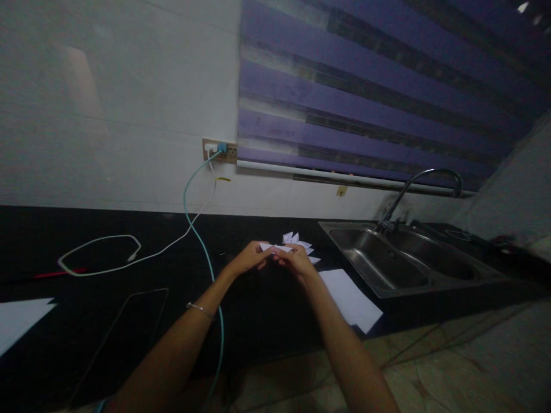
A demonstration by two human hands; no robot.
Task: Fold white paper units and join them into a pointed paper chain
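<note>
Between my two hands is a small folded piece of white paper (282,248), pinched from both sides above the black counter. My left hand (251,257) grips its left end, with the thumb on the near side. On the other end my right hand (298,259) is closed, its thumb close to the left one. Fingers cover much of the paper, so its full shape is hidden. Just behind my right hand lie several small pointed folded papers (301,244). Flat white sheets (350,299) rest beside my right forearm.
A double steel sink (379,261) with a curved faucet (402,198) is set in at the right. More white paper (21,318) lies at the far left. A teal cable (206,252) runs from the wall outlet (231,152) under my left forearm; a white cable (161,250) loops left.
</note>
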